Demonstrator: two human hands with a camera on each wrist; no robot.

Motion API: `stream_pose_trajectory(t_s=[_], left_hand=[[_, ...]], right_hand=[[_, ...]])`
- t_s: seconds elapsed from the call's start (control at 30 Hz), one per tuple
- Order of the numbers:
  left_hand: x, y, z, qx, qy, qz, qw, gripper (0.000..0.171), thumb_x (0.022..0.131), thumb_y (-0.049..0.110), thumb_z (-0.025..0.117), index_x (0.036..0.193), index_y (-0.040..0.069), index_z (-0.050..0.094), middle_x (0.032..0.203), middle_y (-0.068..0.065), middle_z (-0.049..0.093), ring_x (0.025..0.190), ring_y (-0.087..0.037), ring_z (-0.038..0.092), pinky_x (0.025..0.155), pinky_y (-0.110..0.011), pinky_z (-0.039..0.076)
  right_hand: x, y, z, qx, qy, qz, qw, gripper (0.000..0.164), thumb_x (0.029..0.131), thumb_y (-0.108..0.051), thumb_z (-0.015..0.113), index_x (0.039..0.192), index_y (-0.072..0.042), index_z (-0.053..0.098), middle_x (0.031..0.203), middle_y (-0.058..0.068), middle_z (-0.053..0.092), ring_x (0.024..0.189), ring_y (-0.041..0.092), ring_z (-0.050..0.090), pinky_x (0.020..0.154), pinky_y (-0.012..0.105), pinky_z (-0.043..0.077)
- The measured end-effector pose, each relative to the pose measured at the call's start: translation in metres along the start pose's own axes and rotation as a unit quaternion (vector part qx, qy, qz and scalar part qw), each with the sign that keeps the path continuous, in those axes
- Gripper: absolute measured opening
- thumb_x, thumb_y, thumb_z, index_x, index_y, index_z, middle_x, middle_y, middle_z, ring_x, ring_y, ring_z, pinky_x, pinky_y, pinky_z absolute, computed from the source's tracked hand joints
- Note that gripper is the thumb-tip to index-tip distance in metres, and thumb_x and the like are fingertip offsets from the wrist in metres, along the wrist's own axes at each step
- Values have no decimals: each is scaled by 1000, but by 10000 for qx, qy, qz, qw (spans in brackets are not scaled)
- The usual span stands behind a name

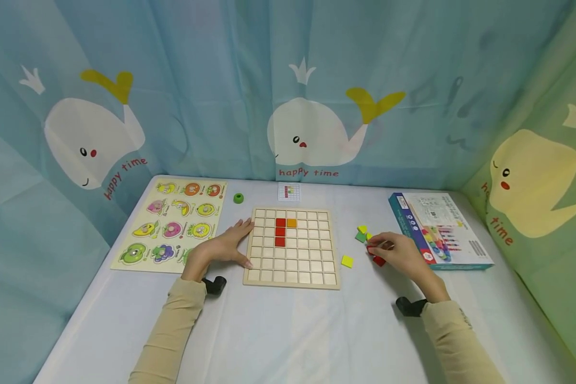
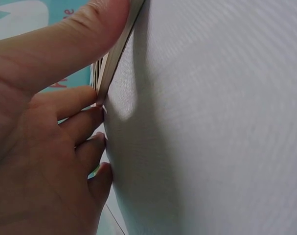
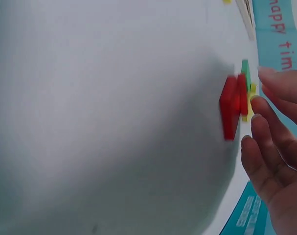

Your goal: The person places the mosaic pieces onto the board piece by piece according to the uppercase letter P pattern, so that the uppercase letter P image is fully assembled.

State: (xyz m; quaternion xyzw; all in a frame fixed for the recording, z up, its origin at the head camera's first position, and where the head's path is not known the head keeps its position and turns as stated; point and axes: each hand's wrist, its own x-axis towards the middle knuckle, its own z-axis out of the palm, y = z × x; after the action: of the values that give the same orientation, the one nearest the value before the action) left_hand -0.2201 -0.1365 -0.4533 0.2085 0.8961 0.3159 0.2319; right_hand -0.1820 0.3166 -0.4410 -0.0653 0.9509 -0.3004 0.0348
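**Tan sleeves (image 1: 165, 330), black wrist cameras (image 1: 215, 285)**

Wears the sleeves creased and wrist-length, with faint darker marks (image 1: 465, 318) near the right one's end. Carries a short, rounded camera at each wrist. Leaves left hand (image 1: 224, 245) and right hand (image 1: 403, 257) bare.

Red tiles (image 1: 280, 232), pale gridded board (image 1: 293, 285)

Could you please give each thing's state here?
Grid board: flat, partly filled
Orange tile: seated in board
Yellow tiles: loose
Fruit puzzle: visible pieces seated
Picture card: flat, face up
Box: flat, apparently closed
Left hand: spread, touching board
Right hand: at loose red tiles, grip unclear
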Motion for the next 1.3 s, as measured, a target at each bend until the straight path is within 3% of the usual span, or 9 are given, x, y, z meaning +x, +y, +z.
stream_pose_trajectory(t_s=[0.33, 0.57, 0.87, 1.07, 1.3], left_hand=[[-4, 0, -3, -54, -11, 72, 10000, 115, 79, 21, 89, 164, -1, 15, 173, -17, 2, 160, -40, -3, 130, -55, 4], [-3, -1, -2, -34, -37, 91, 9999, 115, 79, 22, 89, 164, -1, 15, 173, -17, 2, 160, -40, -3, 130, -55, 5], [-2, -1, -3, -73, -77, 51, 9999, 115, 79, 21, 90, 164, 0, 16, 174, -16, 2, 160, -39, -3, 131, -55, 4], [-1, -3, -3, -25, -117, 33, 9999, 117, 78, 24, 90, 165, 2, 14, 174, -14, 1, 160, -38, -4, 131, -54, 3], [-1, 0, -1, 18, -113, 84, 9999, 118, 77, 25, 91, 164, 0, 14, 173, -16, 2, 160, -38, -4, 131, -53, 2]], right_hand=[[2, 7, -6, -51, -161, 202, 9997, 29, 96, -18, 73, 118, 1, 71, 105, 17, 73, 90, 24, 61, 76, 28, 52], [6, 9, -2, -38, -329, 368, 9988, 31, 95, -21, 74, 115, 2, 70, 101, 15, 70, 88, 24, 58, 72, 28, 50], [5, 3, 3, 226, -127, 68, 9996, 16, 95, -9, 71, 110, -1, 70, 102, 15, 73, 89, 24, 65, 71, 24, 54], [7, -7, 12, 568, -94, -91, 9983, 19, 97, -10, 70, 111, 2, 69, 104, 19, 73, 84, 21, 67, 65, 19, 56], [9, -24, 27, 986, -133, -559, 9935, 18, 97, -8, 69, 113, -1, 73, 108, 17, 73, 85, 22, 66, 70, 18, 57]])
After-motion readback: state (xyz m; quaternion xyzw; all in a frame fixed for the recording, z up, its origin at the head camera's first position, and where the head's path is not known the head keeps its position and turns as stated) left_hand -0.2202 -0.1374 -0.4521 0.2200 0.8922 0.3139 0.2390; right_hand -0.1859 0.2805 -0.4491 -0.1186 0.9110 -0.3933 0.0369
